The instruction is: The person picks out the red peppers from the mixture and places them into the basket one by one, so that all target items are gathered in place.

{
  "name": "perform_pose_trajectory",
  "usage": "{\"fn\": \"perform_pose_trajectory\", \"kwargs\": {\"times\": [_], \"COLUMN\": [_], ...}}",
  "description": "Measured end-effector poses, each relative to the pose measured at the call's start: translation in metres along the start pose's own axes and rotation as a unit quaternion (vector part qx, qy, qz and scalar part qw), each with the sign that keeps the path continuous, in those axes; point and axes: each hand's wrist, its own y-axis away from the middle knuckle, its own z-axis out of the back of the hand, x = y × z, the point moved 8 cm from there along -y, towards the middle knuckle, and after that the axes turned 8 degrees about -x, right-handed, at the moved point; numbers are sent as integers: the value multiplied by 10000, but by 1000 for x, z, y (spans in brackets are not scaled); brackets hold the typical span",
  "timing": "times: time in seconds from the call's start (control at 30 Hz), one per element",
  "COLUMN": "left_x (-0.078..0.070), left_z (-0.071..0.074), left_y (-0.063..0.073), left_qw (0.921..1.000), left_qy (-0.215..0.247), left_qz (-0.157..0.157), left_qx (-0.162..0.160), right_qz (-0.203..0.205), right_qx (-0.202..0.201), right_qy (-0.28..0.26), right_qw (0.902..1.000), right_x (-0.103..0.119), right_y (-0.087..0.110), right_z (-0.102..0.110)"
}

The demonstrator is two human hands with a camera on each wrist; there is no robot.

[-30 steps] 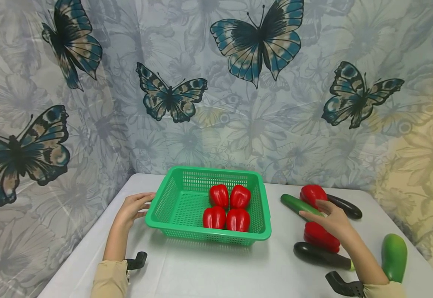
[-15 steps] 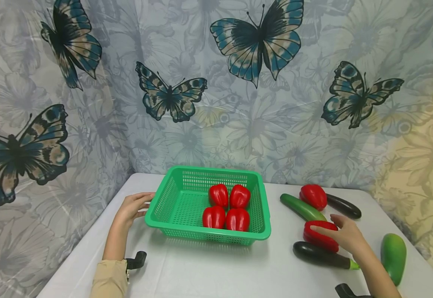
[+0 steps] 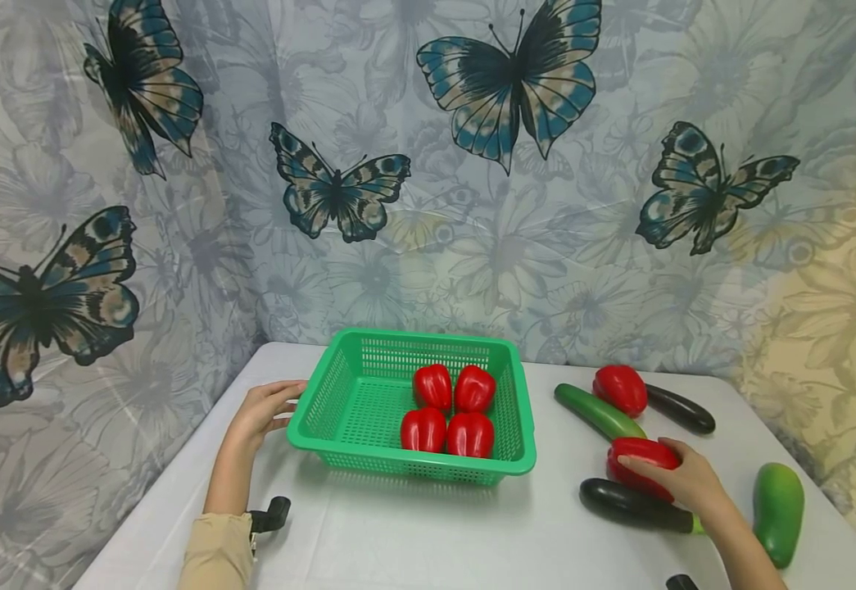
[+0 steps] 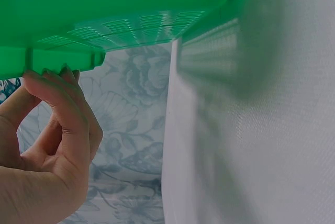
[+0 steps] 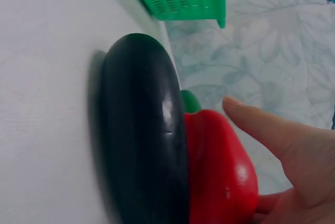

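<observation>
My left hand [image 3: 261,414] holds the left rim of the green basket [image 3: 409,469], its fingertips and thumb at the edge in the left wrist view. Inside the basket, on its right half, sit several red bell peppers [image 3: 448,410]. On the right of the table my right hand [image 3: 686,479] holds another red bell pepper [image 3: 641,459], thumb stretched along the near side and fingers behind it. In the right wrist view a dark eggplant [image 5: 144,130] lies in front of this pepper, and the hand's thumb [image 5: 256,122] reaches above the pepper's end.
Behind the held pepper lie a green cucumber [image 3: 597,410], a further red bell pepper [image 3: 619,389] and a second eggplant [image 3: 681,408]. A thick green vegetable [image 3: 777,512] rests near the table's right edge. Butterfly-printed cloth [image 3: 472,270] hangs behind the white table [image 3: 428,533].
My right hand has come back from over the cucumber toward the near red bell pepper and taken hold of it; that pepper has shifted slightly right. The left hand and basket stay put.
</observation>
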Motion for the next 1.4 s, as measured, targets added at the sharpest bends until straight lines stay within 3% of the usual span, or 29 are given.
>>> {"fn": "perform_pose_trajectory", "kwargs": {"times": [0.3, 0.47, 0.67, 0.93, 1.4], "left_x": [10, 9, 8, 8, 8], "left_z": [2, 2, 2, 2, 3], "left_y": [-11, -10, -8, -10, -8], "left_qw": [10000, 10000, 10000, 10000, 9999], "left_qy": [39, 31, 5, 1, 73], "left_qz": [-25, -55, -55, -47, -52], "left_qx": [-60, -32, -18, -61, -91], "right_qz": [-71, -48, -239, -252, -38], "right_qx": [-35, -50, -345, -395, -498], "right_qy": [-105, -315, -641, -716, -787], "right_qw": [9999, 9995, 9971, 9963, 9956], "right_x": [-6, -6, -7, -6, 11], "right_y": [-2, -1, -1, 0, -4], "right_z": [-6, -10, -10, -10, 13]}}
